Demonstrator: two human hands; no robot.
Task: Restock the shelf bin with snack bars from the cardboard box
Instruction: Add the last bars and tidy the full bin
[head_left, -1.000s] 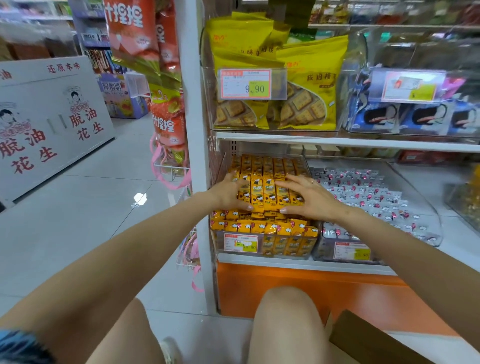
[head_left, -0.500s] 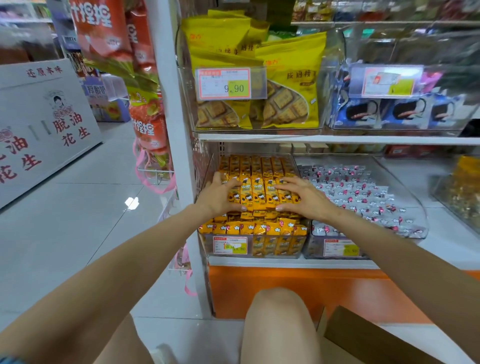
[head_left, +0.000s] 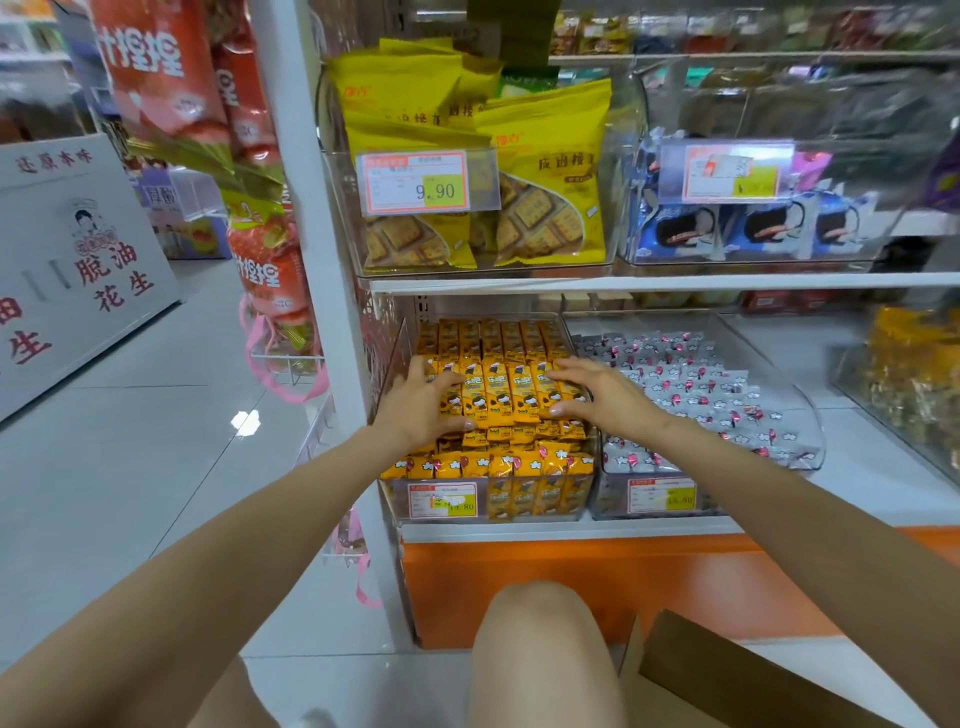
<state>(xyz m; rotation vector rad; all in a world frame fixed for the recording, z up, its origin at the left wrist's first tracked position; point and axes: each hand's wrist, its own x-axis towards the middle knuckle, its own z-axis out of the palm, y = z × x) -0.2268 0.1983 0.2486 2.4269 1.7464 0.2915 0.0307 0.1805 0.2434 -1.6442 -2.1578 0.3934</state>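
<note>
Orange snack bars (head_left: 498, 389) lie in packed rows in a clear shelf bin (head_left: 388, 358) on the bottom shelf. Both my hands lie on the upper layer of bars in the middle of the bin. My left hand (head_left: 423, 402) rests on the left end of a row, its fingers over the top and its thumb stretched along the front edge. At the row's right end my right hand (head_left: 597, 392) rests with its fingers spread. One open flap of the cardboard box (head_left: 727, 670) shows at the bottom right, beside my knee (head_left: 540, 634).
A second clear bin (head_left: 810, 441) of grey wrapped sweets stands directly to the right. The shelf above (head_left: 675, 283) holds bins of yellow biscuit bags (head_left: 545, 171) and blue packs. A white upright post (head_left: 322, 260) with hanging red snack bags borders the left. The aisle floor lies beyond it.
My hands have stayed on the same row of bars and have spread slightly apart. The view has shifted a little to the right.
</note>
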